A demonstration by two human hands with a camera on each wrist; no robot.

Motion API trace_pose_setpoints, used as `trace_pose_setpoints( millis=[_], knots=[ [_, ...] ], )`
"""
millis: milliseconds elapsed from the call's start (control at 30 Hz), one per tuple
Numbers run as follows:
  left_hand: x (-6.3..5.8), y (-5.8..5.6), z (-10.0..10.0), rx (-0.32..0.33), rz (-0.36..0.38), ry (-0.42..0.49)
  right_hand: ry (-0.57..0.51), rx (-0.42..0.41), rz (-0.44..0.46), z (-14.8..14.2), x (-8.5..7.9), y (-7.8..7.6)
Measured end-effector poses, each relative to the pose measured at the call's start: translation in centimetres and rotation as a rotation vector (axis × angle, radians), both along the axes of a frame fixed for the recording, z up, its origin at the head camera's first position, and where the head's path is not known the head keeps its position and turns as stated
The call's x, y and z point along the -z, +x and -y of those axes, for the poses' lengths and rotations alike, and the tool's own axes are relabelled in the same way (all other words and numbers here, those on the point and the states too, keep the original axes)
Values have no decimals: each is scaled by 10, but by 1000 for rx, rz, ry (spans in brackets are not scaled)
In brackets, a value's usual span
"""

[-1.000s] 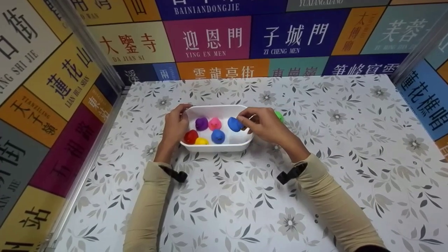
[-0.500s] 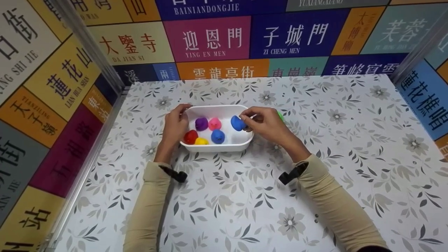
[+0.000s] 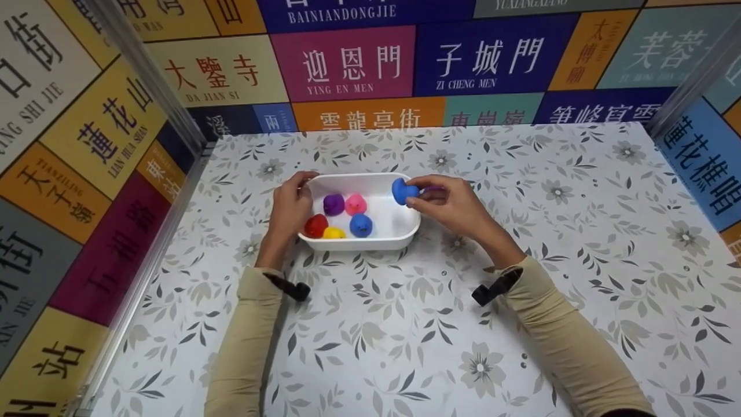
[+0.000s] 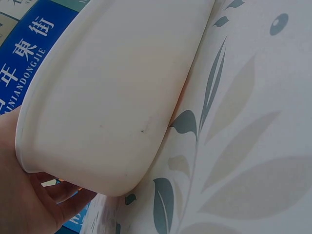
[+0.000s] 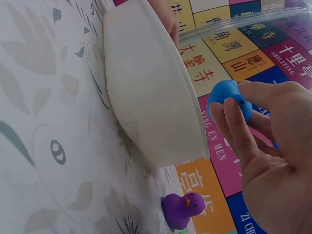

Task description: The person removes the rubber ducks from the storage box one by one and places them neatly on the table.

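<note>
A white plastic tub (image 3: 359, 244) stands on the table, and my left hand (image 3: 289, 207) grips its left end. Over the tub's right end, my right hand (image 3: 454, 202) pinches a blue rubber duck (image 3: 403, 191) between thumb and fingers. The right wrist view shows this blue duck (image 5: 223, 95) raised above the rim. Inside the tub lie a purple duck (image 3: 333, 204), a pink duck (image 3: 355, 204), a red duck (image 3: 316, 226), a yellow duck (image 3: 334, 233) and another blue duck (image 3: 360, 225).
Outside the tub, another purple duck (image 5: 179, 209) sits on the table, mostly hidden behind my right hand in the head view. Bits of green show at the right wrist view's bottom edge. A flowered cloth (image 3: 370, 347) covers the table; lettered panels (image 3: 347, 63) wall its back and sides.
My right hand has lifted the blue duck up and to the right, from inside the tub to above its right end. The green thing beside that hand is now hidden. My left hand stays put.
</note>
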State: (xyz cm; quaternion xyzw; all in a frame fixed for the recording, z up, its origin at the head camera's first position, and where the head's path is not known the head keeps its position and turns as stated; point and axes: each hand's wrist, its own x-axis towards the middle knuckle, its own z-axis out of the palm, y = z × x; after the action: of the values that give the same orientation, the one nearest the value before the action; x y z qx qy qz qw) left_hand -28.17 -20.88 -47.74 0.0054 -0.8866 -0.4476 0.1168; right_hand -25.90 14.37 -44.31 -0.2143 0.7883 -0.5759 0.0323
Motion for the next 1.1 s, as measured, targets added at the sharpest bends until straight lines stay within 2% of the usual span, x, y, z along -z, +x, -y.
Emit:
trace_pose_setpoints(
  millis=[167,333,500,767,1100],
  knots=[
    [-2,0,-1,0,30,10,38,-1,10,-7,4,0],
    [-2,0,0,7,13,-1,61,16,-8,-13,4,0],
    [-1,1,0,4,-2,-8,75,21,-70,-19,4,1],
    [-1,2,-3,-14,34,-13,127,9,-157,-37,8,6],
    [-1,1,-3,-24,41,-12,116,58,-153,-54,13,8]
  ],
)
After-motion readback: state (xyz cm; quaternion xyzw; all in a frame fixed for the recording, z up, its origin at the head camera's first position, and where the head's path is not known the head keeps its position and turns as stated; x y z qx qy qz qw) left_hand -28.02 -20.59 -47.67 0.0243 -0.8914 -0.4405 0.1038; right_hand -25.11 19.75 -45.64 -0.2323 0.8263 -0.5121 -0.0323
